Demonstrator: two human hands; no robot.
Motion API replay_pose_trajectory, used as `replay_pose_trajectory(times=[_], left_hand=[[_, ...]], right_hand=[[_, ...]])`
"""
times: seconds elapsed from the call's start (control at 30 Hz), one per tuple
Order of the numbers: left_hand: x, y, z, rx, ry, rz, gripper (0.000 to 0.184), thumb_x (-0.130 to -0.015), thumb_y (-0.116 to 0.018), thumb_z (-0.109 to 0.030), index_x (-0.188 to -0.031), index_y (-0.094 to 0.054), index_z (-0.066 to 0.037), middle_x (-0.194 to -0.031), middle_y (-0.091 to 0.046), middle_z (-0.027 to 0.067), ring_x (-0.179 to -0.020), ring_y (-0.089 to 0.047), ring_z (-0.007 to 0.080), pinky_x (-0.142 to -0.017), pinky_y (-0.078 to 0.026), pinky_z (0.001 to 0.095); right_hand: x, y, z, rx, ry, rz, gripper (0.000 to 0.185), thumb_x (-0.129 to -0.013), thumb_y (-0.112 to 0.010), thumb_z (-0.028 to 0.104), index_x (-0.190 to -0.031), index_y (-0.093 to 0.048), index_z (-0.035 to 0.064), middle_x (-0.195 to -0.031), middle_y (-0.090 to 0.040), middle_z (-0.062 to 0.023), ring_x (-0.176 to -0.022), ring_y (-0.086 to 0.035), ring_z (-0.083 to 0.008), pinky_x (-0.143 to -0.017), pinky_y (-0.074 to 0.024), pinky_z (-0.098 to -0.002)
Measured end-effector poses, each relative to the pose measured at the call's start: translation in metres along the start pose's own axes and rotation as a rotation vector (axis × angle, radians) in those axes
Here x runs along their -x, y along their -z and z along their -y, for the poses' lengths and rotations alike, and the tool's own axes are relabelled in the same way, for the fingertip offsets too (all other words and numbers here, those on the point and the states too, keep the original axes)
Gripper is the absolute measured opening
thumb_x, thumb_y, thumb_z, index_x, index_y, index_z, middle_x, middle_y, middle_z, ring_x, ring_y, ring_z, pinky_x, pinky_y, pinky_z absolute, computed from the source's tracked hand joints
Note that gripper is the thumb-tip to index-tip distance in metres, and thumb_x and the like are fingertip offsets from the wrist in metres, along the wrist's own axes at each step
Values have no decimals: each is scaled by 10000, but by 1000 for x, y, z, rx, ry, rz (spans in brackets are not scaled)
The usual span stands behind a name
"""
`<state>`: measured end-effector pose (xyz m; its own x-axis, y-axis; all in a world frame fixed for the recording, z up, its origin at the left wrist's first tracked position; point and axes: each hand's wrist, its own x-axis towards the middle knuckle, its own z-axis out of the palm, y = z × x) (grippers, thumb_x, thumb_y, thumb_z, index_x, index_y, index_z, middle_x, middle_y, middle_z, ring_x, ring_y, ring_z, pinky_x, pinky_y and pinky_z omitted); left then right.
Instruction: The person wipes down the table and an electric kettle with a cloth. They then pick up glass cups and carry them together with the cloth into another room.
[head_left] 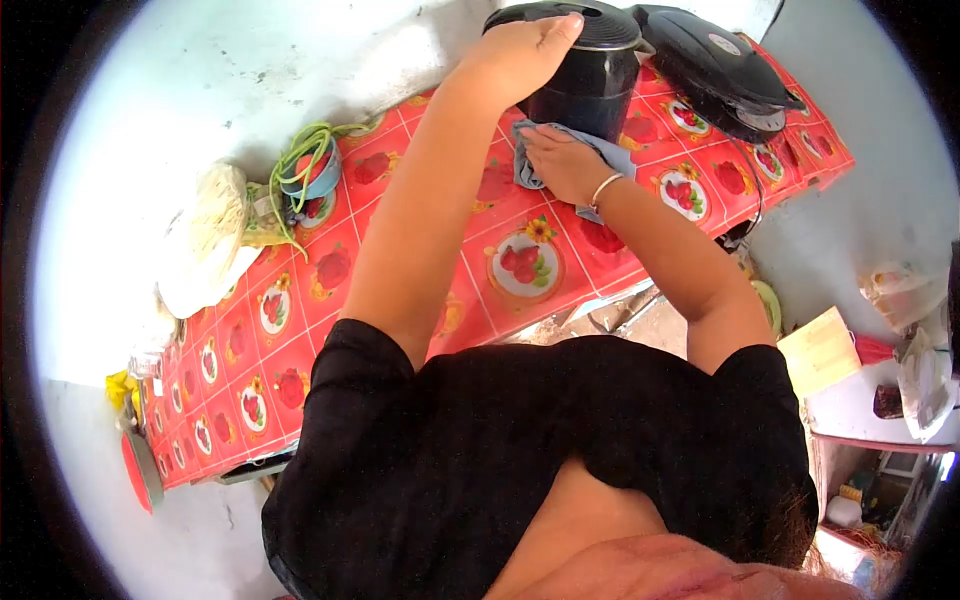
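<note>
A tall black cylindrical appliance (585, 85) with a ridged round top stands at the back of the table. My left hand (525, 55) holds it at the upper edge, thumb lying along the top; the other fingers are mostly hidden. Lower down, my right hand (567, 165), with a bracelet at the wrist, presses on a bunched grey-blue cloth (527, 170). The cloth lies on the tablecloth against the foot of the appliance, and its far part passes under my fingers.
A red fruit-and-flower patterned tablecloth (480, 290) covers the long table. Beside the cylinder lies a black clamshell appliance (705, 60) with a cord. At left are a blue pot (322, 180) with green stalks and a plastic bag (215, 235). A wooden board (820, 350) leans at right.
</note>
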<state>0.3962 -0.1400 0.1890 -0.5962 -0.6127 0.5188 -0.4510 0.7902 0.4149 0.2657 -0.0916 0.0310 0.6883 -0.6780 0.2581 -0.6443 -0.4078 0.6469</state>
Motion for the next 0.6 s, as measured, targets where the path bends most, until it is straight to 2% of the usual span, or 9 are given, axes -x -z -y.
replay_pose_trajectory(times=[0.07, 0.13, 0.2, 0.27, 0.37, 0.43, 0.47, 0.57, 0.6], left_hand=[[3, 1, -6, 7, 31, 10, 600, -948, -243, -578, -1221, -608, -187, -1107, -644, 186, -1086, -575, 380, -948, -427, 460], [3, -1, -5, 10, 47, 29, 542, -952, -305, -535, -1255, -579, -179, -1120, -638, 185, -1076, -580, 381, -951, -430, 459], [2, -16, 9, 13, -88, -41, 492, -941, -393, -464, -1305, -526, -161, -1223, -584, 189, -1115, -557, 378, -971, -424, 453], [13, -20, -2, -162, -104, -59, 596, -859, -610, -300, -1392, -399, -139, -1395, -461, 127, -1258, -457, 355, -1048, -381, 402], [23, -33, 0, -189, -264, -114, 708, -781, -702, -277, -1399, -392, -126, -1475, -361, 87, -1378, -298, 312, -1119, -297, 402], [25, -39, -1, -257, -239, -148, 760, -770, -715, -303, -1418, -361, -128, -1487, -344, 57, -1380, -301, 284, -1114, -307, 394], [26, -41, -2, -300, -217, -153, 782, -766, -721, -324, -1426, -351, -128, -1502, -322, 32, -1391, -288, 256, -1113, -312, 381], [36, -45, -3, -263, -196, -182, 818, -748, -737, -324, -1436, -336, -140, -1509, -297, 83, -1383, -297, 286, -1096, -332, 407], [39, -45, -2, -257, -226, -219, 827, -739, -744, -328, -1435, -336, -144, -1508, -291, 110, -1378, -304, 301, -1087, -342, 417]], right_hand=[[-2, -5, 3, -176, 35, -22, 311, -795, -528, 174, -1038, -682, 55, -1133, -630, -158, -1222, -481, -249, -1034, -323, -334], [-8, 6, 6, -451, -26, 182, 186, -752, -568, 162, -846, -703, 76, -911, -684, -106, -1069, -577, -251, -947, -380, -363], [-3, 21, 8, -406, -35, 219, 154, -724, -591, 153, -810, -704, 92, -851, -676, -105, -948, -622, -255, -848, -418, -393], [12, 29, 7, -637, -196, 184, 191, -729, -578, 144, -869, -704, 111, -896, -677, -125, -923, -634, -270, -837, -436, -413], [40, 12, 5, -875, -493, -80, 310, -754, -536, 114, -1038, -658, 96, -968, -666, -157, -913, -637, -324, -822, -481, -441], [47, 3, -8, -986, -715, -161, 365, -776, -485, 93, -1109, -629, 48, -993, -658, -202, -932, -627, -362, -825, -496, -434], [52, 5, -19, -1173, -785, -42, 396, -775, -470, 72, -1141, -617, 34, -993, -651, -224, -918, -626, -383, -825, -490, -436], [50, -3, -14, -1163, -767, -48, 393, -784, -462, 66, -1144, -613, 18, -1016, -645, -231, -932, -623, -392, -820, -488, -434], [43, 2, -8, -1360, -841, 3, 388, -786, -472, 65, -1144, -611, 13, -1016, -648, -232, -947, -622, -391, -830, -485, -435]])
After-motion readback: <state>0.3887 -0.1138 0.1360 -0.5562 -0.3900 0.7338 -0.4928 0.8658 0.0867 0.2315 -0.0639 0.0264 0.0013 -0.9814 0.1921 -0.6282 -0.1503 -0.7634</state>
